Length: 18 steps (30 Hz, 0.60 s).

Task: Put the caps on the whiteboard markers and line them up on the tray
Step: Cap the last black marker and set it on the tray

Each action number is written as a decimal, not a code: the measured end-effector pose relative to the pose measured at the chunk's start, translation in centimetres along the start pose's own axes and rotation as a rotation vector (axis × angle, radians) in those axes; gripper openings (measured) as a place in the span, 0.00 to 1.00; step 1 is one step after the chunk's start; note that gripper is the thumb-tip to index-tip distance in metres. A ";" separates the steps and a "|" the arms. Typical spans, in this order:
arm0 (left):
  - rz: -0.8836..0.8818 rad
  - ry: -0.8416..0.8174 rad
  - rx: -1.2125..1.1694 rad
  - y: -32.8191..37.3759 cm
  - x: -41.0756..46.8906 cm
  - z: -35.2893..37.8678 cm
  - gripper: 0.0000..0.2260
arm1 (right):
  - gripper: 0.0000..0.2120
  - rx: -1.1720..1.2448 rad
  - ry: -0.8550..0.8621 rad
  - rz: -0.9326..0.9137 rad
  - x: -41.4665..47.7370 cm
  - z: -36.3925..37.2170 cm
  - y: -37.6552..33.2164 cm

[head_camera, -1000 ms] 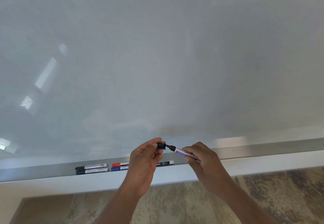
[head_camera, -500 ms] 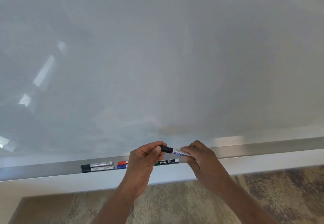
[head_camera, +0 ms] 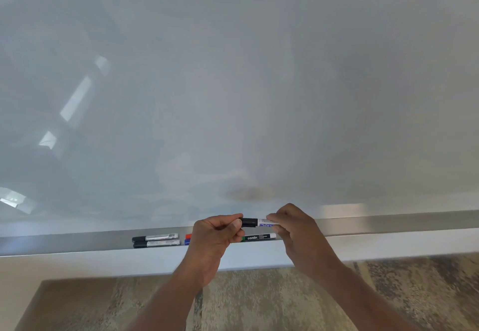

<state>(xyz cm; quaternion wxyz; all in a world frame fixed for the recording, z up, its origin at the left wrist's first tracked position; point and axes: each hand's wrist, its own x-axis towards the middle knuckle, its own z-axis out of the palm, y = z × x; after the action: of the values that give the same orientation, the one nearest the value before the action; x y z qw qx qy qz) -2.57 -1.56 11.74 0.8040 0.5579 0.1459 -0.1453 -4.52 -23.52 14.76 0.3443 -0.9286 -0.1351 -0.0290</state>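
Note:
A white marker (head_camera: 264,222) with a black cap (head_camera: 249,222) is held level just above the metal tray (head_camera: 388,224). My left hand (head_camera: 216,237) pinches the cap end and my right hand (head_camera: 298,229) grips the barrel. The cap sits on the marker's tip. On the tray lie two black-capped markers (head_camera: 155,240) side by side, then a red marker (head_camera: 188,235) and a blue marker (head_camera: 187,241), both mostly hidden behind my left hand. A green marker (head_camera: 258,237) labelled "camlin" lies between my hands.
The large whiteboard (head_camera: 233,84) fills the upper view, with window reflections at the left. Below the tray runs a white ledge (head_camera: 103,263), and mottled brown carpet (head_camera: 259,302) lies beneath.
One second ago the cap was apart from the bare black tip. My hands came together and the cap is now pushed onto the marker, which has levelled out.

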 end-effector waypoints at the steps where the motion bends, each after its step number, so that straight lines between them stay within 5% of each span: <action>1: 0.002 0.010 0.003 0.1 0.1 -0.2 0.07 | 0.14 0.004 0.000 0.000 0.3 0.2 -0.1; 5: 0.055 0.004 0.064 1.4 1.3 -1.1 0.12 | 0.13 0.065 0.033 0.005 1.5 0.9 -0.3; 15: 0.223 0.098 0.807 -1.8 6.4 -2.9 0.06 | 0.06 -0.264 -0.103 0.021 4.3 4.5 3.3; 18: 0.277 0.094 1.024 -3.7 7.7 -2.7 0.07 | 0.11 -0.343 -0.174 0.025 4.3 6.4 5.3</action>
<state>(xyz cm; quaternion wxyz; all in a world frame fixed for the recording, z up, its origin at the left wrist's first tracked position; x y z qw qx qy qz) 2.84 -0.76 4.61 0.4331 0.8988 0.0173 -0.0652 0.82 -22.21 7.20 0.1683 -0.9743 -0.1460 0.0330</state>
